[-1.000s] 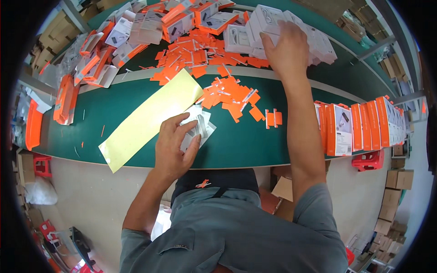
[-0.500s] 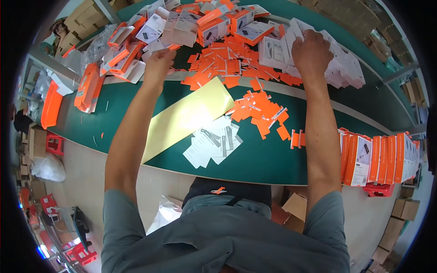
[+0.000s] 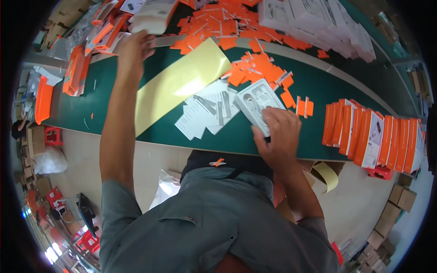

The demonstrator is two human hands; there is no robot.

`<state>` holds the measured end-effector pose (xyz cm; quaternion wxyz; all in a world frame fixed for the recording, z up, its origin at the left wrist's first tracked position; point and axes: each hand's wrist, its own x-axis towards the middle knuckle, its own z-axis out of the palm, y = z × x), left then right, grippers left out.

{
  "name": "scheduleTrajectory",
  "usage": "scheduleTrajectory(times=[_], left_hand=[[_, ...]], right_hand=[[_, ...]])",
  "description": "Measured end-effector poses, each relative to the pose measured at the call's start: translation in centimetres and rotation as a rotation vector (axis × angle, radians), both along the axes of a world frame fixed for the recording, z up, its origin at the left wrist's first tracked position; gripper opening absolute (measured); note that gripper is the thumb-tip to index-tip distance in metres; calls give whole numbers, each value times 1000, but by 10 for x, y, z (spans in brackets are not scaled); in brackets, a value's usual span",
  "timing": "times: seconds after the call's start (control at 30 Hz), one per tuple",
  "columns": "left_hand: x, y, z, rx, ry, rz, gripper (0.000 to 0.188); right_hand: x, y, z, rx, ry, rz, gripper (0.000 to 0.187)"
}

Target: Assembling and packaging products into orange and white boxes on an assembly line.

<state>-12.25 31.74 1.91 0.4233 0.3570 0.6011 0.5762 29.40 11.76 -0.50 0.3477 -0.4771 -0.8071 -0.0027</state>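
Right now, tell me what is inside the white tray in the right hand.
The white tray shows moulded recesses and what looks like a pale cable; the right hand covers its near right part, hiding whatever lies there.

The white tray (image 3: pixel 258 101) looks like smooth, thin plastic. The yellow sheet (image 3: pixel 182 86) is smooth and glossy; the leaflets (image 3: pixel 193 122) are matt paper. Smooth printed card forms the right-hand cartons (image 3: pixel 363 136). The table (image 3: pixel 312 133) looks smooth; the shirt (image 3: pixel 195 241) is matt cloth.

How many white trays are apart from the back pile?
1: the white tray in the right hand, just right of the white leaflets. Others may be hidden among the orange cartons.
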Motion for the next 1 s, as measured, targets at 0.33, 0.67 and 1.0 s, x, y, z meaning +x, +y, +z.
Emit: scheduleTrajectory(times=[0.33, 0.67, 1.0], left_hand=[[-22, -198, -6, -170, 33, 127, 21], [93, -269, -24, 344, 1292, -313, 50], [77, -288, -42, 544, 1368, -426, 38]], right_hand=[[13, -22, -22, -46, -9, 72, 34], [14, -23, -22, -37, -71, 75, 36], [0, -41, -7, -114, -17, 133, 42]])
